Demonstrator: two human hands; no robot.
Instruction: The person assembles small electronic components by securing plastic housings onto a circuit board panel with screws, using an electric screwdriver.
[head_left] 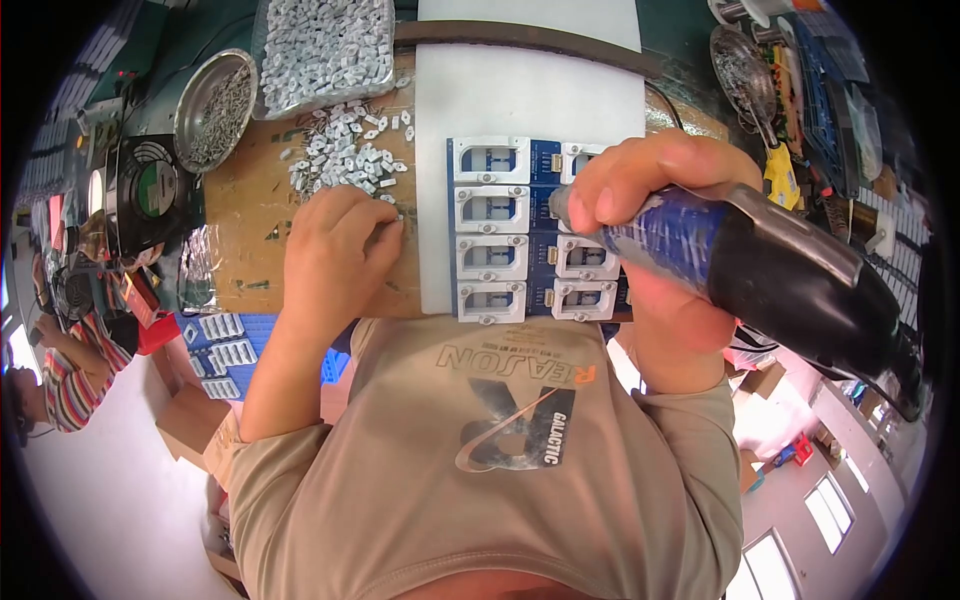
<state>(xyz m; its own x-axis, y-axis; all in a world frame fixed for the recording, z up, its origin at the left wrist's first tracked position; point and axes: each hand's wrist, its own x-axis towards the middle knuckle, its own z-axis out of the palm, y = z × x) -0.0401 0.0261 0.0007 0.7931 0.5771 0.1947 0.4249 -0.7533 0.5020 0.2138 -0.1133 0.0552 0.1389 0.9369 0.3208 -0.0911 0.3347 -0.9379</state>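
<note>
My right hand (680, 160) is wrapped round a black and blue electric screwdriver (800, 265), whose front end points left over the blue circuit board panel (540, 215). White plastic frames (492, 258) sit on that panel in two columns, with screws visible at their edges. The screwdriver and my fingers cover part of the right column. My left hand (338, 245) rests at the near edge of a loose pile of small white plastic parts (350, 150). Its fingers are curled in toward the thumb, and what they pinch, if anything, is hidden.
A clear tub (325, 105) heaped with white parts stands at the back, beside a metal bowl of screws (215, 110). A dark bar (525, 38) crosses the white board (435, 200). A fan (155, 190) is at left; another person (75, 355) sits beyond.
</note>
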